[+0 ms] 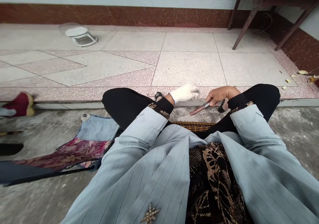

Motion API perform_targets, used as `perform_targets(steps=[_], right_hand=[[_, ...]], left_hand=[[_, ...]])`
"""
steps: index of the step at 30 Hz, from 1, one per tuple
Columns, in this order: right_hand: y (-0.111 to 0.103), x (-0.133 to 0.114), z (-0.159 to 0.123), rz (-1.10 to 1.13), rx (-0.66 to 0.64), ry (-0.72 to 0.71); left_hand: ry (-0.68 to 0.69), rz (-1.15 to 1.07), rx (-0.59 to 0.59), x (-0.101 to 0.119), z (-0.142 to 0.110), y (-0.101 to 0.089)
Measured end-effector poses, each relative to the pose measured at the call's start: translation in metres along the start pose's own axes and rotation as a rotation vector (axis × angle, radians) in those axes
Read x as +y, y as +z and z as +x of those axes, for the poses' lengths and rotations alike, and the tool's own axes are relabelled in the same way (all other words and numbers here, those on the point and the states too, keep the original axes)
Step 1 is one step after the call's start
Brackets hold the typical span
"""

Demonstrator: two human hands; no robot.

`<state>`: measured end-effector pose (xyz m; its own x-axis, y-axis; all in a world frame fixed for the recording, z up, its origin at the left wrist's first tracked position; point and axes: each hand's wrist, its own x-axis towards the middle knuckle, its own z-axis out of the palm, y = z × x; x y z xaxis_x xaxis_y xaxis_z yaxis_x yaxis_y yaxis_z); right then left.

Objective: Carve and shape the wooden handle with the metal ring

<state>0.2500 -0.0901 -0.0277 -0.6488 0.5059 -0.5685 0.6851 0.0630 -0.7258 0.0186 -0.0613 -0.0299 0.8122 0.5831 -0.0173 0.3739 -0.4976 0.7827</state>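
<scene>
My left hand point(185, 93), in a white knitted glove, is held out between my knees with its fingers curled closed. Whatever they may pinch is hidden. Beside it, my bare right hand point(221, 94) is closed around a short brown stick-like handle point(198, 110) with silvery wire wound about its upper part. The handle slants down to the left, its free end pointing toward the ground. A small gap lies between the two hands. Below them, partly covered by my clothes, shows a yellow-and-black woven edge point(194, 126).
A low tiled step point(186, 68) runs in front of me. On it stand a small white stool point(79, 33) and, at right, a wooden table point(261, 0). To my left are denim-and-floral cloth point(97, 127) and another person's red shoe point(23, 104). Yellow leaves point(302, 72) lie at right.
</scene>
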Motion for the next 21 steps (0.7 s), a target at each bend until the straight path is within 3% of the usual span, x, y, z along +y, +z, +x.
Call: perform_targets(steps=[2, 4, 10, 16, 21], right_hand=[[-0.001, -0.011, -0.013, 0.070, -0.076, -0.127], [-0.004, -0.020, -0.023, 0.123, -0.044, -0.232], [0.000, -0.024, -0.026, 0.319, 0.419, -0.414], [0.005, -0.023, -0.015, 0.414, 0.560, -0.499], [-0.003, -0.015, -0.012, 0.402, 0.669, -0.396]], left_hand=[[-0.037, -0.138, -0.070, -0.003, 0.000, -0.006], [-0.074, -0.253, -0.089, -0.008, -0.002, -0.009], [-0.136, -0.490, 0.022, -0.015, -0.005, 0.000], [-0.127, -0.754, 0.027, -0.013, 0.006, 0.011], [-0.145, -0.787, 0.042, -0.014, 0.008, 0.010]])
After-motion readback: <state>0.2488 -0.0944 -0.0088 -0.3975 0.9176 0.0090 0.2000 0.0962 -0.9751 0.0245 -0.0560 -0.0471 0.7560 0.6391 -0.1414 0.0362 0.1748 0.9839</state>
